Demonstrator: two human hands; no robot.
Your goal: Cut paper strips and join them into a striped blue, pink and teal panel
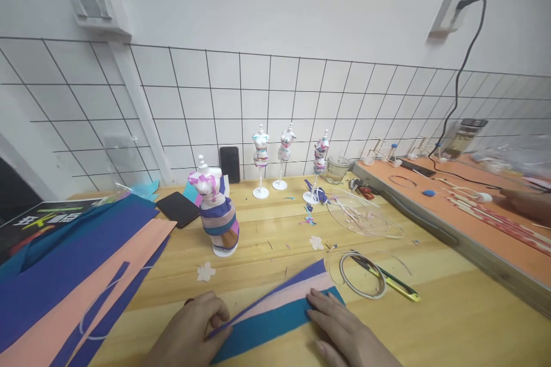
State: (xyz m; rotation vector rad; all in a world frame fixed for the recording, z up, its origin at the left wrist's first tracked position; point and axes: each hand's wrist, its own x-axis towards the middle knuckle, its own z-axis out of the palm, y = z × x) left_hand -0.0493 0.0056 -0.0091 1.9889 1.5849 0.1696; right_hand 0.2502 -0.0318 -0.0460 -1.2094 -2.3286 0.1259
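Note:
Layered strips of crepe paper or cloth, I cannot tell which, in purple, pale pink and teal (267,330), lie on the table in front of me. My left hand (196,327) pinches the near-left end of the purple strip between thumb and fingers. At the opposite end, my right hand (344,327) rests flat on the strips with its fingers stretched out. Beyond them stands a small white mannequin (219,212) wrapped in purple, pink and teal bands. A flower-shaped cutout (206,272) lies between it and my left hand.
Large coloured sheets (107,264) cover the left side. A coil of wire (364,276) and a yellow-green utility knife (400,285) lie right of the strips. Three small mannequins (260,155) stand by the wall grid. Another person's hand (527,203) is over the orange table (430,195).

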